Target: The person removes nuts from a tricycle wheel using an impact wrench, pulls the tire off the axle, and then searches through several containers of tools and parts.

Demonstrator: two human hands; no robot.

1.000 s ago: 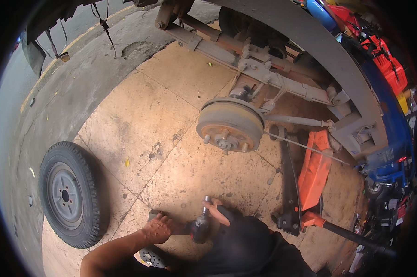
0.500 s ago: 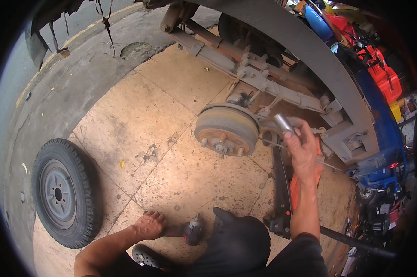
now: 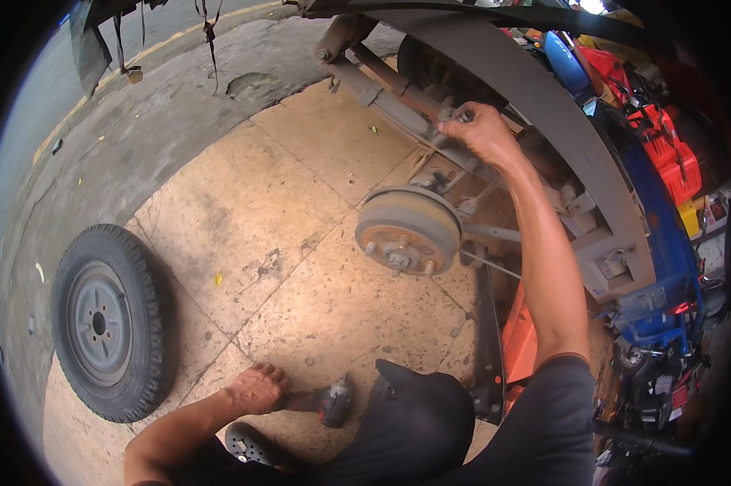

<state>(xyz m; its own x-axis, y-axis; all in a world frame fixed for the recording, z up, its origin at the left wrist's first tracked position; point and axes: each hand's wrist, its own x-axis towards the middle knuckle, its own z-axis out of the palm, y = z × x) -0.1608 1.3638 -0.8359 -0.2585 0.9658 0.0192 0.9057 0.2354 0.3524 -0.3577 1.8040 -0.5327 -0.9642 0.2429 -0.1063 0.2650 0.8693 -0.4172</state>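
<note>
My right hand (image 3: 483, 134) is raised to the U-bolts on the grey leaf spring (image 3: 398, 105), fingers closed on a small metal socket, partly hidden by them. My left hand (image 3: 256, 387) rests low near the floor, fingers loosely bent and apart, beside the handle end of a black-and-red impact wrench (image 3: 333, 405). The wrench lies beside my dark-clothed knee (image 3: 422, 413). Below the spring is a bare brake drum (image 3: 406, 227) with studs and a rusty face.
A loose wheel with tyre (image 3: 106, 324) lies at the left on the tiled floor (image 3: 211, 211). An orange-and-black floor jack (image 3: 519, 332) stands under the vehicle's grey frame (image 3: 624, 227). Blue and red parts (image 3: 661, 150) crowd the right edge; a concrete strip (image 3: 82, 186) borders the tiles.
My right hand has left the impact wrench with the metal socket, risen past the drum and reached the leaf spring bolts. My left hand has shifted slightly left. The view has shifted slightly.
</note>
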